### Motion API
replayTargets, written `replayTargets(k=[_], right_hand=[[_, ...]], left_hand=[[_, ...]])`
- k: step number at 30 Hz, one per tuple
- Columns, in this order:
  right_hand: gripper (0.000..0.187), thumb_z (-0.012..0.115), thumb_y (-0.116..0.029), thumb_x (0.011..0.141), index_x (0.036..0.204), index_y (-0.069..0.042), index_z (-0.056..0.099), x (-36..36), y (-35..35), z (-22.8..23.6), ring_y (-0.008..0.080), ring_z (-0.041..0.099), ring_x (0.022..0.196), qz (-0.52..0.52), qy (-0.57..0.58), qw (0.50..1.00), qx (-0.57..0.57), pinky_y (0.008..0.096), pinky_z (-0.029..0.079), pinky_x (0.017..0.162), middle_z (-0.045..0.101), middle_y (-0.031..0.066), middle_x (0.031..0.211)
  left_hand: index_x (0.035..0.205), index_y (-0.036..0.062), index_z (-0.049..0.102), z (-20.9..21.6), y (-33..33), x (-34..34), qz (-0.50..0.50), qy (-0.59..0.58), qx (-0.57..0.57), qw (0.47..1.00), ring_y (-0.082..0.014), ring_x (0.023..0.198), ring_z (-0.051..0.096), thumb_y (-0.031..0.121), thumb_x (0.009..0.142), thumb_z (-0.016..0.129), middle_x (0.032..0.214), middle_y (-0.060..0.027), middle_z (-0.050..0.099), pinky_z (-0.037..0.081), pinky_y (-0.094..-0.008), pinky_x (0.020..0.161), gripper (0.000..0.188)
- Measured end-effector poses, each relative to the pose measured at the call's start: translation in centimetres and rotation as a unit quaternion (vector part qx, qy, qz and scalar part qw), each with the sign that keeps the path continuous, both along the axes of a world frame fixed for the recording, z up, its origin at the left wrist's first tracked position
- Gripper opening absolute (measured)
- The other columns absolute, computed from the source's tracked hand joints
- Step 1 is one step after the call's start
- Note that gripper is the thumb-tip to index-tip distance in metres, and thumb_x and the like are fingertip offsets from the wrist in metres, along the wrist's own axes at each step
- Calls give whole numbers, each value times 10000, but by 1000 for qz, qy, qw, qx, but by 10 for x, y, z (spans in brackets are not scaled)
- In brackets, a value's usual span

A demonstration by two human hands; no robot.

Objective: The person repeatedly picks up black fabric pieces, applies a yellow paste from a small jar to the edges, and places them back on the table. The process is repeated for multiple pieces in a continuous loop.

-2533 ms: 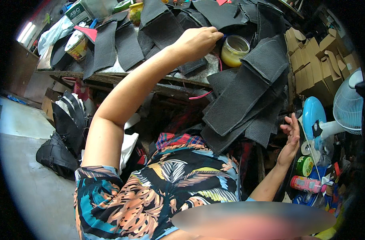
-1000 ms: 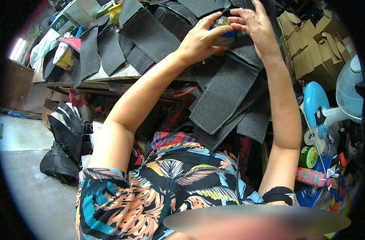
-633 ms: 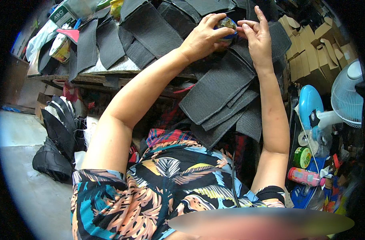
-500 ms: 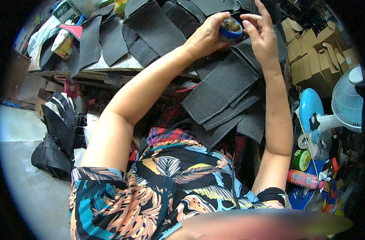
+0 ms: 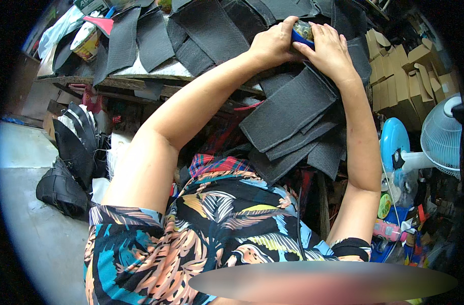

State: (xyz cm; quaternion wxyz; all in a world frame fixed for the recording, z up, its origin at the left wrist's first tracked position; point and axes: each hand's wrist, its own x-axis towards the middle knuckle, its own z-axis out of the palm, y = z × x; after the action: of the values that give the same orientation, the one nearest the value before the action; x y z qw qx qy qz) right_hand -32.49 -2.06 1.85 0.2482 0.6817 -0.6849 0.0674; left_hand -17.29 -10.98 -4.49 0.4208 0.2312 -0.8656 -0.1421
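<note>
Above the far side of the dark pieces, a small round container with a blue rim (image 5: 302,33) sits between my two hands. Its top shows a mottled yellow-brown surface; I cannot make out whether that is a lid or the contents. My left hand (image 5: 274,44) wraps around its left side, thumb uppermost. From the right, my right hand (image 5: 329,51) closes over its rim with bent fingers. Right below my hands lies a fanned stack of black textured fabric pieces (image 5: 285,111), hanging over the table's near edge.
More black pieces (image 5: 206,30) overlap across the table (image 5: 140,71). A paper cup (image 5: 84,43) stands at the table's left. Black shoe-like items (image 5: 64,188) lie lower left. At right are cardboard boxes (image 5: 395,91), a blue-and-white fan (image 5: 443,137) and a pink bottle (image 5: 389,230).
My right hand has come down from its raised, spread position and now grips the container alongside my left hand. The view has shifted slightly.
</note>
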Motion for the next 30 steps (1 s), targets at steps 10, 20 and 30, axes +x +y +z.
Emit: replayTargets(k=[10,20,30], right_hand=[[726,638,-531,908,1407,-25,488,10,17,-1,346,443,1382,-19,78,996,-24,663,333,1091,540,171,1405],[562,598,-559,930,1217,-84,691,-2,30,25,345,430,1394,91,43,995,-14,627,341,1086,493,185,1478],[273,656,-336,960,1028,-72,671,-31,-13,15,307,409,1438,249,-251,931,88,408,349,1147,501,152,1482]], left_hand=[[1435,83,356,0,5,-2,38,9,-45,998,-375,1093,661,345,715,840,1195,-210,653,565,-464,858,906],[1402,104,407,-4,-1,-6,31,59,-53,996,-368,1042,681,442,683,848,1124,-197,667,565,-476,842,908],[1445,118,422,0,-7,0,5,19,49,999,-370,1078,685,563,613,864,1145,-220,695,550,-447,918,1041]])
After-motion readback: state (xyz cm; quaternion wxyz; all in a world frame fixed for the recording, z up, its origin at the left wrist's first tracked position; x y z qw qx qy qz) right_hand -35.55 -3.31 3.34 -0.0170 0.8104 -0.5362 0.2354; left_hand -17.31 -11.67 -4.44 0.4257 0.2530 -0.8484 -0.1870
